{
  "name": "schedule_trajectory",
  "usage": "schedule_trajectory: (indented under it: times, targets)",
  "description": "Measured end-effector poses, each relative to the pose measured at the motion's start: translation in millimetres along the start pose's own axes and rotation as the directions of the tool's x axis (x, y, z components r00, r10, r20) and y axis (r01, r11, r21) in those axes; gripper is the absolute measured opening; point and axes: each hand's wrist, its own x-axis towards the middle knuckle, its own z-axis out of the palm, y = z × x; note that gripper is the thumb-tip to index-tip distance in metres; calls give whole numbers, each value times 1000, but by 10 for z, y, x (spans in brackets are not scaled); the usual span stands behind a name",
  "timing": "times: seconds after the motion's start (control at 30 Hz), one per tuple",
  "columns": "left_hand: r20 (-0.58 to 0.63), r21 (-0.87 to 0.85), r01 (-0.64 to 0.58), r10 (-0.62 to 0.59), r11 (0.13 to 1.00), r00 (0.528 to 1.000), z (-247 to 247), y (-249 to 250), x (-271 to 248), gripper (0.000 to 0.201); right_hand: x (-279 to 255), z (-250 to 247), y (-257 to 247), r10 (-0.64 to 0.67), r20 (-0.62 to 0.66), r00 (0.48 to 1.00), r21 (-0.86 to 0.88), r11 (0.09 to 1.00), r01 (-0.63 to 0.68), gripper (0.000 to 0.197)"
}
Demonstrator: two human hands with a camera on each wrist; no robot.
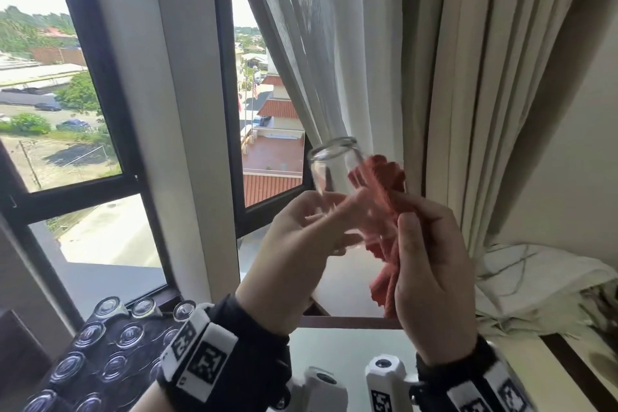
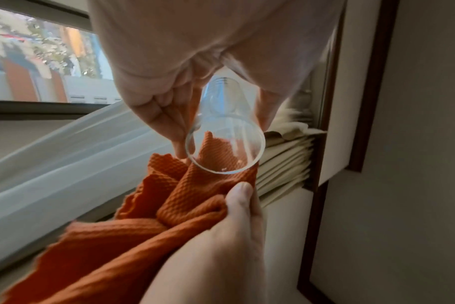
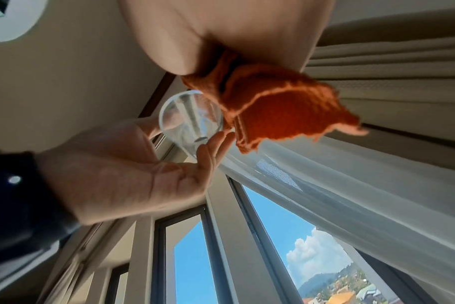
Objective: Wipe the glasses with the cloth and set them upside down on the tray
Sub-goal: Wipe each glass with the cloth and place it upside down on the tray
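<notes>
My left hand (image 1: 321,227) holds a clear glass (image 1: 334,170) raised in front of the window, tilted, its mouth pointing up and away. In the left wrist view the glass (image 2: 225,142) sits between the thumb and fingers. My right hand (image 1: 431,278) grips an orange waffle cloth (image 1: 384,197) and holds it against the glass's right side. The cloth (image 2: 169,205) bunches under the right thumb (image 2: 240,197). From the right wrist, the cloth (image 3: 273,107) overlaps the glass (image 3: 190,117). A dark tray (image 1: 142,375) at lower left carries several glasses standing upside down.
A dark window frame (image 1: 230,144) and a sheer curtain (image 1: 317,43) hang right behind the glass, with a heavy beige curtain (image 1: 485,94) to the right. A pale tabletop (image 1: 334,344) lies below my hands. Crumpled white fabric (image 1: 535,274) lies at the right.
</notes>
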Motion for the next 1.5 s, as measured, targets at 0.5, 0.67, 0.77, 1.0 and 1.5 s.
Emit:
schedule_trajectory:
  times: [0.5,0.67,0.77,1.0,1.5]
  targets:
    - [-9,-306,28,-32,952,999,97,168,-11,49,-29,124,16,-341,398,852,-475,717,509,34]
    - [-45,-236,77,-90,969,995,27,89,-43,60,-129,51,134,-299,425,854,-537,677,504,48]
    - [-21,-272,80,-89,959,996,32,86,-76,45,-167,7,115,-213,388,897,-431,818,381,45]
    - [5,-292,-26,29,956,1000,-8,73,-127,58,-166,-40,-29,-385,288,877,-368,801,473,30]
    - [81,-44,-174,177,984,981,-59,-128,-108,24,-343,176,113,-77,395,916,-700,620,354,82]
